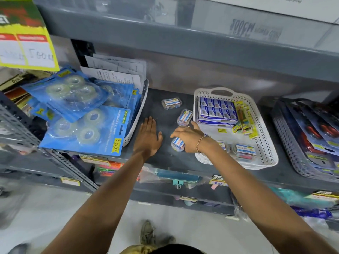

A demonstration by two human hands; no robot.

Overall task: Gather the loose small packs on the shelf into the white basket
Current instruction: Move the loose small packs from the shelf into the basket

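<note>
**Three packs still loose on the shelf**

Your right hand (187,138) lies over the nearest small pack (177,144), fingers spread; whether it grips yet can't be told. Your left hand (148,136) rests open and flat on the shelf (161,154). Two more packs (184,117) (171,103) lie farther back, beside the white basket (264,143). Next, probably close on the near pack and lift it over the basket's wall. The tape basket (138,114) at left stays clear.

You face grey metal shelving (183,52) in a shop, its dark shelf (165,99) lit evenly from above. Below lies a pale tiled floor (55,208). A yellow price sign (27,48) hangs upper left.
</note>
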